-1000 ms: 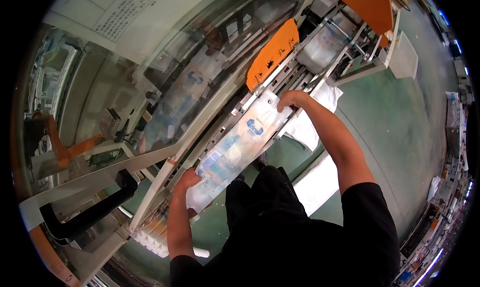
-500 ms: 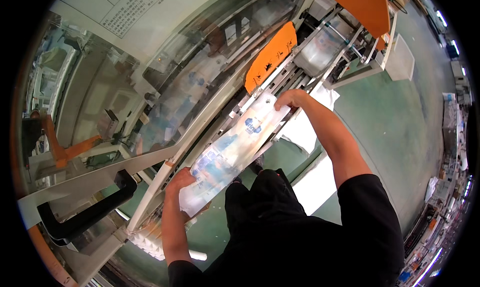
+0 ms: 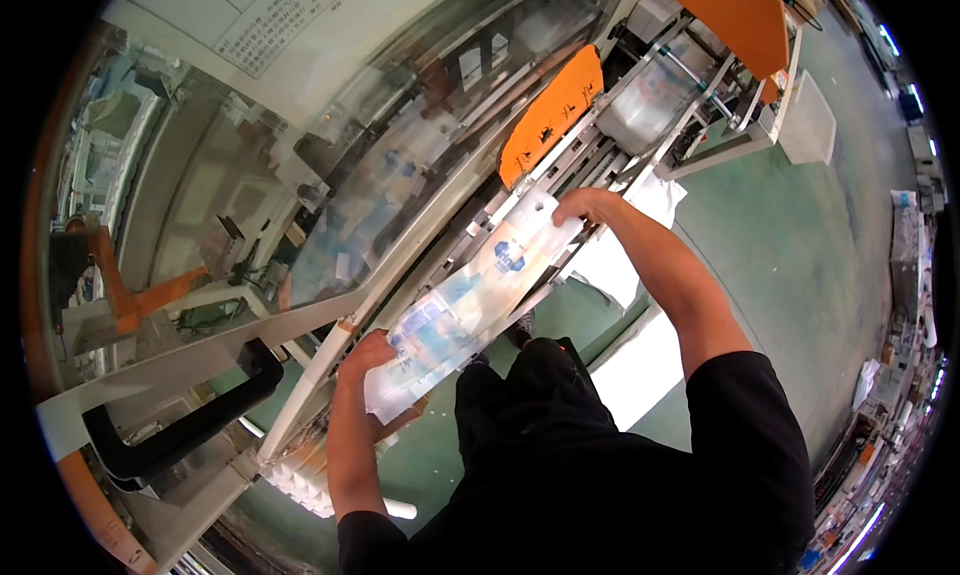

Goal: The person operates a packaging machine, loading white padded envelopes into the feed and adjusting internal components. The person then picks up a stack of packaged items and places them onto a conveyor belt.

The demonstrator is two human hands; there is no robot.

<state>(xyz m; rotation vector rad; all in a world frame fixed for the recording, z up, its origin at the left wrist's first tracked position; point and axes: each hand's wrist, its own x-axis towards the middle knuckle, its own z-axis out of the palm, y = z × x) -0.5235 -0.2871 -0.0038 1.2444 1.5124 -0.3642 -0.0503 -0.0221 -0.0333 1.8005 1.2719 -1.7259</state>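
A long, pale plastic bag point(image 3: 470, 297) with blue print and a small hole near its far end stretches diagonally across the machine's front edge. It may be several bags lying together; I cannot tell. My left hand point(image 3: 368, 355) grips its near left edge, with the fingers partly hidden under the plastic. At the far end, my right hand point(image 3: 590, 206) pinches the corner beside the hole, thumb on top. The bag lies over metal rails point(image 3: 590, 170) in front of an orange guard plate point(image 3: 553, 115).
A clear machine cover point(image 3: 370, 175) with printed bags behind it rises on the left, above a black handle point(image 3: 185, 425). At the upper right stands a bin-like clear holder point(image 3: 655, 105) near another orange panel point(image 3: 735, 20). White sheets point(image 3: 640, 365) lie beside my legs on the green floor point(image 3: 800, 235).
The view has shifted slightly. Both hands keep hold of the bag, which has hardly moved; my left hand sits a touch higher along its edge.
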